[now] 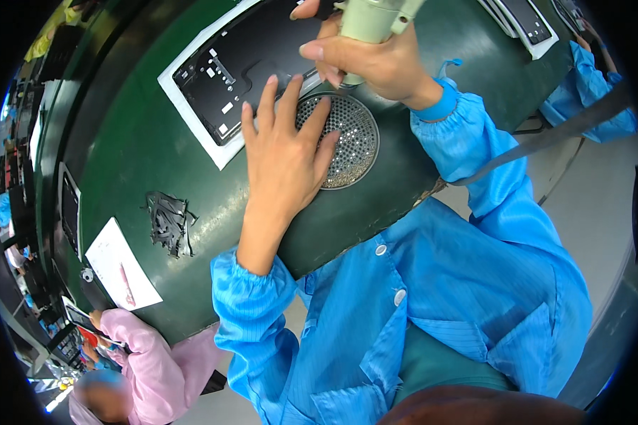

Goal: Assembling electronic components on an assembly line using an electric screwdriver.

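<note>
My right hand (pixel 386 64) is wrapped round a pale green electric screwdriver (pixel 370 20), its tip pointing down just beyond a round tray. The tray (pixel 354 131) is full of small holes, with tiny screws in and on it. My left hand (pixel 283 145) is spread, nothing visible in it; its index finger and thumb lie over the tray's left side, the other fingertips at the near edge of a black laptop shell (pixel 252 67). The shell lies on a white sheet (pixel 225 154) and carries small white labels. A fingertip shows at the top edge; whose is unclear.
On the green table (pixel 191 280) to the left lie a heap of black strips (pixel 169 223) and white paper (pixel 113 262) with a pink pen (pixel 127 283). A person in pink (pixel 156 354) sits lower left; another blue sleeve (pixel 581 92) and more panels (pixel 528 25) are at upper right.
</note>
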`<state>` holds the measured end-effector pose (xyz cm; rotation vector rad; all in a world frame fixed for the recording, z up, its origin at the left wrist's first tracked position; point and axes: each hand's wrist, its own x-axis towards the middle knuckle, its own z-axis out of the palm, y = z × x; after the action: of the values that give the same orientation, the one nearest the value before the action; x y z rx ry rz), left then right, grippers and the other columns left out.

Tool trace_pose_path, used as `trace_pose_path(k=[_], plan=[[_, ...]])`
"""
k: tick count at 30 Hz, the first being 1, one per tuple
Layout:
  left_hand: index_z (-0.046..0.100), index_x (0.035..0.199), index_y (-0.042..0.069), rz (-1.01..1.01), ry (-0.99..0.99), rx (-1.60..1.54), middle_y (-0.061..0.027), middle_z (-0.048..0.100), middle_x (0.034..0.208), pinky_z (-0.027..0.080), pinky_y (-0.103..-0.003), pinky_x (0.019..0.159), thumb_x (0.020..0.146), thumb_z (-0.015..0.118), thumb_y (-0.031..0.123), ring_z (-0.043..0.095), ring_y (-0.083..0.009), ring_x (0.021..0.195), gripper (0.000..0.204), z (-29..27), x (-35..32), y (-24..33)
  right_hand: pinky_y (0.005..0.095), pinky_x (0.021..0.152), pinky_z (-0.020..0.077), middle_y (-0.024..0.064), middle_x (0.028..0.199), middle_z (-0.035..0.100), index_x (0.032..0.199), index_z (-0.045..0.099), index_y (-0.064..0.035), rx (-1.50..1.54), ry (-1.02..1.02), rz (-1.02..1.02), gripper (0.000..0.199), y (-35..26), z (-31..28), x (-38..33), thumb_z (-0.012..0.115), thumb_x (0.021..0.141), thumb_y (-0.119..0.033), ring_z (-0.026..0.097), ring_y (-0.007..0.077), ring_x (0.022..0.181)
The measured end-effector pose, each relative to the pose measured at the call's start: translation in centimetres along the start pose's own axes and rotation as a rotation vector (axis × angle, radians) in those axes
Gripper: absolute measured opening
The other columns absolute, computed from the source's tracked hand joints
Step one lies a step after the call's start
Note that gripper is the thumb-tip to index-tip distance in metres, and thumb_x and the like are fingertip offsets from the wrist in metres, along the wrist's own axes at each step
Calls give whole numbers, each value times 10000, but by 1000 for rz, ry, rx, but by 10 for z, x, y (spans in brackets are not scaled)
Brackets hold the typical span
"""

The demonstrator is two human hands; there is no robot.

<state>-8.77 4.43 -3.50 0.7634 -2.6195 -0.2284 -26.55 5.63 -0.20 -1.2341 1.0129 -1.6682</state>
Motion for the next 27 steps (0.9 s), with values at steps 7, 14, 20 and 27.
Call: trace_pose_path(k=[7, 14, 20, 27], plan=[[721, 966, 114, 31, -46, -128, -137, 510, 1310, 275, -621, 1038, 795, 690, 242, 368, -380, 1317, 216, -10, -14, 0, 222, 490, 455, 27, 696, 612, 1154, 556, 54, -1, -13, 27, 379, -4, -1, -3, 686, 799, 59, 565, 77, 562], [716, 907, 70, -20, 203, -139, -117, 626, 1159, 364, -529, 1013, 769, 722, 161, 516, -344, 1202, 166, -1, -6, -35, 223, 482, 448, 26, 656, 598, 1108, 574, 40, -147, -77, -16, 325, 7, 1, -3, 702, 811, 11, 566, 82, 543], [695, 1062, 35, -146, 149, -108, -166, 595, 1252, 342, -505, 1055, 844, 668, 202, 485, -363, 1246, 276, 1, -3, -51, 226, 487, 457, 35, 629, 594, 1098, 561, 52, -244, -111, -113, 302, 20, -1, -5, 689, 827, 17, 580, 93, 546], [685, 1072, 23, -148, 134, -104, -181, 588, 1257, 328, -515, 1064, 838, 677, 201, 480, -368, 1251, 294, 7, -7, -54, 232, 503, 468, 43, 636, 596, 1123, 550, 51, -273, -143, -142, 327, 20, -3, -5, 693, 833, 0, 587, 95, 559]])
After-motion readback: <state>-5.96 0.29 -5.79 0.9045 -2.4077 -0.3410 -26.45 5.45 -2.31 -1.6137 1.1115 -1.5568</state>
